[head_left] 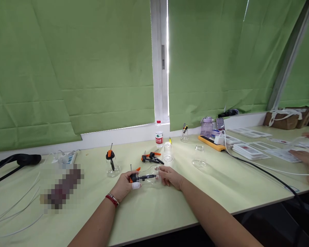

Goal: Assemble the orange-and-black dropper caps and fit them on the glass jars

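A clear glass vessel (149, 171) lies sideways between my two hands, just above the table. Through its wall shows the black part of a black-and-orange clamp-like tool (146, 177), its orange-and-black end sticking out at the left. My left hand (124, 185) is closed around that end, with white tape on one finger. My right hand (170, 176) grips the glass at its right end, the fingertips partly hidden. To the left stands another glass vessel (113, 169) with a similar orange-and-black tool (110, 155) in it. Several such tools (153, 157) lie beyond my hands, beside an upturned glass (168, 152).
A red-capped water bottle (159, 134) stands by the window. Further right are a small glass holding tools (184, 134), a glass piece (199, 163), a purple bottle (206, 127), an orange power strip (211, 143) and stacked white cards (248, 151). Another person's hands (305, 156) are at far right.
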`<state>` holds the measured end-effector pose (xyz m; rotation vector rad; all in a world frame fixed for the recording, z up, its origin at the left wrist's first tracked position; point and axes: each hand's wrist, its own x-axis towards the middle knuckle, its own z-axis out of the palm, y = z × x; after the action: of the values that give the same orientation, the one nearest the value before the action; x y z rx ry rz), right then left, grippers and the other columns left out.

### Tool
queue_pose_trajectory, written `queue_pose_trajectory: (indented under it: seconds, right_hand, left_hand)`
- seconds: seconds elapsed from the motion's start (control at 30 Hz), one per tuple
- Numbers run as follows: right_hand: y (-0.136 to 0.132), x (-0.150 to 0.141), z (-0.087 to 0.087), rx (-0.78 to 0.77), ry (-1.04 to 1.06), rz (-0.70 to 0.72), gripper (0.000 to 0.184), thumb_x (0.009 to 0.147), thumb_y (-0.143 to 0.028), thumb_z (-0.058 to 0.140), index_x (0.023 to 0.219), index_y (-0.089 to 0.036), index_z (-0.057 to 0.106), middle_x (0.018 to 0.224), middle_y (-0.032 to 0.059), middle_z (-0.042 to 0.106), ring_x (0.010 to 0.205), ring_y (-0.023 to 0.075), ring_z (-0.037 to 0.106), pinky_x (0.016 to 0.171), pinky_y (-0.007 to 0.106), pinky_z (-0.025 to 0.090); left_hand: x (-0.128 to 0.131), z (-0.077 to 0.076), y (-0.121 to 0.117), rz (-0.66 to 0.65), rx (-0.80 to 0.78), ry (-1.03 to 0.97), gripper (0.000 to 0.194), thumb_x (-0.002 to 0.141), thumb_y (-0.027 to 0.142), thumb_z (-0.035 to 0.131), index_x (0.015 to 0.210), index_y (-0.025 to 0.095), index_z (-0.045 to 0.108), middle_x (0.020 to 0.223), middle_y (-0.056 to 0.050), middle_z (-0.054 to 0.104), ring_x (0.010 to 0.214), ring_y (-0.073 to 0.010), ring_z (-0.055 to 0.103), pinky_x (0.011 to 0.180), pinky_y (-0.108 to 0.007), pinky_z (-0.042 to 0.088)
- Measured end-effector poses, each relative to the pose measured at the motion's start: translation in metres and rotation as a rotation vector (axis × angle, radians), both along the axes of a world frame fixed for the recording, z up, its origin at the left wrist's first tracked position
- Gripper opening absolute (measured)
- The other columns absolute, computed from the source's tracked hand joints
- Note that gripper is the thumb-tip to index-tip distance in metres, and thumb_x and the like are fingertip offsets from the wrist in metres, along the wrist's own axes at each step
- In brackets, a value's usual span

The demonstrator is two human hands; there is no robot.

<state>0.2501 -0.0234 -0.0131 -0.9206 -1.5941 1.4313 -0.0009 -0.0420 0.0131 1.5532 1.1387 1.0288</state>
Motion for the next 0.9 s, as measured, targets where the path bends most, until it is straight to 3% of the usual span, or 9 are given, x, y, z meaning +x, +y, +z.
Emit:
queue_pose_trajectory:
  seconds: [0.1, 0.2, 0.33, 0.43, 0.57, 0.67, 0.77, 0.83, 0.9]
  right_hand:
    - [0.002, -0.003, -0.001, -0.037, -0.034, -0.045, 0.057, 0.077, -0.063, 0.048, 0.100, -0.013, 0.058, 0.072, 0.0042, 0.065, 0.041, 0.0057, 0.047, 0.035, 0.017, 0.027]
    - [0.000, -0.003, 0.001, -0.048, -0.040, -0.047, 0.059, 0.076, -0.065, 0.048, 0.102, -0.012, 0.058, 0.072, 0.0045, 0.064, 0.042, 0.0062, 0.048, 0.036, 0.018, 0.028]
    - [-0.006, 0.003, 0.006, -0.024, 0.028, 0.000, 0.069, 0.070, -0.053, 0.064, 0.129, -0.024, 0.043, 0.110, 0.0086, 0.058, 0.059, 0.0091, 0.060, 0.038, 0.017, 0.034]
    - [-0.008, 0.005, 0.007, -0.009, 0.054, 0.019, 0.074, 0.066, -0.045, 0.071, 0.131, -0.029, 0.040, 0.124, 0.0079, 0.049, 0.063, 0.0090, 0.061, 0.038, 0.017, 0.034]
    - [-0.003, 0.001, 0.003, -0.017, -0.003, 0.001, 0.054, 0.075, -0.054, 0.059, 0.114, -0.017, 0.055, 0.087, 0.0052, 0.064, 0.045, 0.0057, 0.051, 0.035, 0.018, 0.028]
    - [0.001, -0.002, -0.001, -0.017, -0.038, -0.030, 0.055, 0.078, -0.062, 0.047, 0.097, -0.013, 0.060, 0.070, 0.0035, 0.063, 0.040, 0.0053, 0.045, 0.035, 0.018, 0.026]
    - [0.002, -0.002, -0.002, -0.023, -0.057, -0.038, 0.056, 0.080, -0.064, 0.044, 0.097, -0.012, 0.060, 0.062, 0.0016, 0.060, 0.037, 0.0043, 0.040, 0.035, 0.018, 0.026]
    - [0.000, 0.000, -0.001, -0.019, -0.031, -0.024, 0.056, 0.078, -0.060, 0.050, 0.109, -0.014, 0.057, 0.074, 0.0037, 0.062, 0.041, 0.0050, 0.046, 0.036, 0.018, 0.029]
    - [-0.003, 0.002, 0.002, -0.011, 0.020, -0.002, 0.062, 0.073, -0.055, 0.061, 0.124, -0.021, 0.048, 0.101, 0.0076, 0.060, 0.054, 0.0077, 0.056, 0.038, 0.017, 0.033]
  left_hand:
    - [0.002, 0.001, -0.001, -0.001, 0.002, -0.002, 0.061, 0.042, 0.029, 0.084, 0.099, 0.015, 0.067, 0.079, -0.002, 0.063, 0.071, -0.0160, 0.055, 0.071, -0.030, 0.046]
    - [0.001, 0.000, 0.001, -0.001, 0.008, -0.019, 0.061, 0.042, 0.029, 0.084, 0.099, 0.015, 0.067, 0.081, -0.003, 0.064, 0.072, -0.0160, 0.056, 0.071, -0.030, 0.046]
    - [-0.003, -0.007, 0.006, 0.022, 0.025, -0.047, 0.060, 0.043, 0.028, 0.084, 0.098, 0.014, 0.067, 0.087, -0.004, 0.063, 0.075, -0.0165, 0.056, 0.071, -0.029, 0.047]
    - [-0.004, -0.010, 0.008, 0.014, 0.021, -0.043, 0.060, 0.045, 0.029, 0.084, 0.100, 0.014, 0.066, 0.088, -0.004, 0.063, 0.076, -0.0164, 0.056, 0.071, -0.029, 0.047]
    - [-0.003, -0.007, 0.005, -0.020, 0.006, -0.029, 0.060, 0.045, 0.030, 0.083, 0.100, 0.015, 0.066, 0.082, -0.002, 0.063, 0.073, -0.0162, 0.057, 0.070, -0.030, 0.047]
    - [-0.001, -0.004, 0.002, -0.015, -0.009, -0.024, 0.060, 0.044, 0.028, 0.084, 0.100, 0.015, 0.066, 0.079, -0.001, 0.063, 0.072, -0.0161, 0.057, 0.070, -0.030, 0.047]
    - [0.000, -0.004, 0.003, -0.013, -0.011, -0.041, 0.059, 0.043, 0.026, 0.084, 0.099, 0.015, 0.066, 0.081, -0.002, 0.064, 0.071, -0.0156, 0.057, 0.070, -0.029, 0.047]
    - [-0.001, -0.005, 0.004, -0.008, -0.004, -0.059, 0.059, 0.043, 0.026, 0.084, 0.099, 0.015, 0.067, 0.083, -0.002, 0.064, 0.072, -0.0152, 0.057, 0.070, -0.029, 0.046]
    - [-0.002, -0.008, 0.007, 0.007, 0.008, -0.062, 0.059, 0.043, 0.026, 0.084, 0.098, 0.015, 0.067, 0.085, -0.002, 0.064, 0.072, -0.0152, 0.057, 0.070, -0.028, 0.046]
